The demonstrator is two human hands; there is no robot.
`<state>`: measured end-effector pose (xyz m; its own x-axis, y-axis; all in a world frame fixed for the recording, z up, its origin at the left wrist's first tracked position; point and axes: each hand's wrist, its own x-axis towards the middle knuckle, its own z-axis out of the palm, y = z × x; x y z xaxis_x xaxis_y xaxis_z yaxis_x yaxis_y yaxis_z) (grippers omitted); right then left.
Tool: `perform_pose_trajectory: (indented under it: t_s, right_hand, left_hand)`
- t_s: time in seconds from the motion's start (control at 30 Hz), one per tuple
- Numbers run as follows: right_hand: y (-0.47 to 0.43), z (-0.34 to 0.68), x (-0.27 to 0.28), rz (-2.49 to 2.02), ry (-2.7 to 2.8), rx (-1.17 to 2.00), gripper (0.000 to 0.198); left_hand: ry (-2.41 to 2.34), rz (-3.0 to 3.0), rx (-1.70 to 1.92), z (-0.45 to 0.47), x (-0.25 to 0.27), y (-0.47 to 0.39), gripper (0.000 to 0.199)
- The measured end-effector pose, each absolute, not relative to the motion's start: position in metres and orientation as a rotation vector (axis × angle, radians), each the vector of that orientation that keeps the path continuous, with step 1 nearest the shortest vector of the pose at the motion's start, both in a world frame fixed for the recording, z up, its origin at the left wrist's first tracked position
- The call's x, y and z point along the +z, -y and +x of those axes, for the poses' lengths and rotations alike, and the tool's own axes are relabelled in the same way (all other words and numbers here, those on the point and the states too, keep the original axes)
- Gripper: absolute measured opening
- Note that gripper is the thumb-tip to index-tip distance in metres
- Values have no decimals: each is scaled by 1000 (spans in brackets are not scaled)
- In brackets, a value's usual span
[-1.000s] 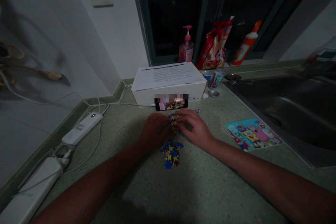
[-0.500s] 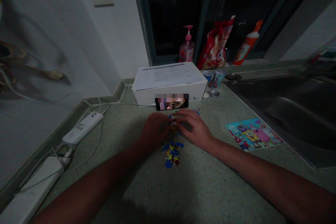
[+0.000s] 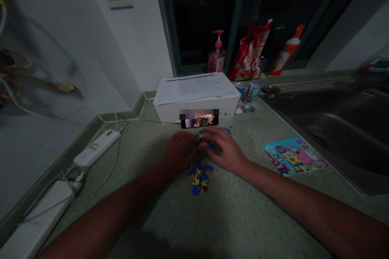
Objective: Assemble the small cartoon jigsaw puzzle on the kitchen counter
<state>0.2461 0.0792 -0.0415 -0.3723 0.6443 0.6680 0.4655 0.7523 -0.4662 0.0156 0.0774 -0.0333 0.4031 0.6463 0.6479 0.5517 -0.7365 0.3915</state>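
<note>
"Two clusters of puzzle pieces on the table [image 3: 249,218]. Which one's busy?"

"The far pile [image 3: 203,134]. The left hand [image 3: 180,149] and right hand [image 3: 228,150] curl in around it, fingers bent; whether either grips a piece, I can't tell (it's dim in here)."

"Anything changed?"

"Barely. Blue now shows beside the right hand's fingers, so pieces there have probably been shifted. The near pile [image 3: 199,179] lies as before."

There are two hands [image 3: 181,148], two bottles [image 3: 216,60], one phone [image 3: 200,120], one box [image 3: 194,104] and uncountable puzzle pieces [image 3: 199,177].

Free counter [image 3: 231,214] nearside, white box [image 3: 170,111] ahead
</note>
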Motion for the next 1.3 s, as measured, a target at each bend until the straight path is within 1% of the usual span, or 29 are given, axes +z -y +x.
perform_pose_trajectory:
  t_s: [0.43, 0.6, 0.8, 0.87, 1.0, 1.17, 1.3]
  right_hand:
    - [-78, 245, -40, -854, 2020, 242, 26]
    - [-78, 246, -40, -841, 2029, 231, 27]
    - [-71, 244, -32, -759, 2131, 278, 17]
    - [-66, 241, -29, -707, 2182, 293, 14]
    - [-54, 237, -21, -569, 2297, 293, 13]
    - [-43, 233, -17, -459, 2433, 329, 16]
    - [-41, 233, -21, -422, 2493, 336, 17]
  left_hand:
    - [-1069, 2524, 1259, 16, -34, -77, 13]
    - [-1084, 2474, 1337, 15, -31, -76, 15]
    - [-1264, 2274, 1477, 6, -39, -86, 12]
    - [-1342, 2202, 1456, 4, -43, -90, 12]
    - [-1438, 2167, 1368, 1, -49, -97, 14]
    - [-1344, 2340, 1275, 5, -53, -99, 14]
    - [-1347, 2438, 1108, 10, -50, -95, 17]
